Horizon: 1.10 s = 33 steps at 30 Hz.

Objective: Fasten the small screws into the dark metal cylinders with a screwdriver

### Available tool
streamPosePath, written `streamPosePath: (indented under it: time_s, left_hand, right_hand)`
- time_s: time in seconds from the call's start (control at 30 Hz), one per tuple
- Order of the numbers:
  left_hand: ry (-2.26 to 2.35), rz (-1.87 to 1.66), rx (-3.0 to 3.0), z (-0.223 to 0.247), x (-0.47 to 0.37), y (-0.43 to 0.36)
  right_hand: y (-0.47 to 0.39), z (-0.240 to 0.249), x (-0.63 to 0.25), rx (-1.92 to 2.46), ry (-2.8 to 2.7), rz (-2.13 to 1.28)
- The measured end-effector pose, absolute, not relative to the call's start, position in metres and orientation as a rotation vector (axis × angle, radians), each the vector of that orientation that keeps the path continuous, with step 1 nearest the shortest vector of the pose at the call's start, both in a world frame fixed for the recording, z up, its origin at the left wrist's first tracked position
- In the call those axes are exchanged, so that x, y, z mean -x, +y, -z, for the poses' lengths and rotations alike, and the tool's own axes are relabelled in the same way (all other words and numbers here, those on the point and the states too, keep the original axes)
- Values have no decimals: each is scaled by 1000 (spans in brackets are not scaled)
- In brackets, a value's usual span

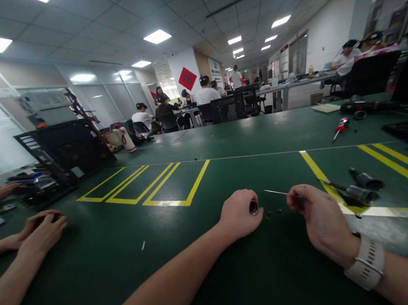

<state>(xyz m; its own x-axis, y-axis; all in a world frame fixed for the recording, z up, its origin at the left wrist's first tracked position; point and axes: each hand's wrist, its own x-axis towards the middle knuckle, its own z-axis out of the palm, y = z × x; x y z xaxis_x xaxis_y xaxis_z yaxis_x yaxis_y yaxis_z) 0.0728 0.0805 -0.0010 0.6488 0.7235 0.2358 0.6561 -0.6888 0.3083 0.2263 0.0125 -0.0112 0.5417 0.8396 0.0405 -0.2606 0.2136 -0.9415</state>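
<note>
My left hand (239,214) is wrapped round a small dark metal cylinder (253,207), whose open round end faces right. Between the fingers of my right hand (318,216) is a thin metal rod (275,192), its tip pointing left toward the cylinder without touching it. Several small dark rings (279,210) lie on the green table between the hands. Right of my right hand, two metal cylindrical parts (362,194) with narrow stems rest across the yellow tape.
Another person's hands (44,230) are at the left on the green table (210,277). A red screwdriver (341,128) and a dark tool (365,105) lie at the back right. A white bottle (126,139) and a black rack (77,148) stand at the back left.
</note>
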Motion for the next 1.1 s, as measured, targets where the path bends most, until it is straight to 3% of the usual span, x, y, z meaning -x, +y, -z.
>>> streamPosePath:
  time_s: [0.43, 0.73, 1.1]
  left_hand:
    - [997, -444, -2886, -8, -75, 73]
    - [577, -339, -3053, -14, -91, 57]
    - [658, -204, -3292, -8, -118, 59]
  right_hand:
    - [18, 15, -223, 1168, -657, -822]
    - [31, 16, -230, 1101, -509, -755]
    - [35, 23, -236, 1071, -502, -768]
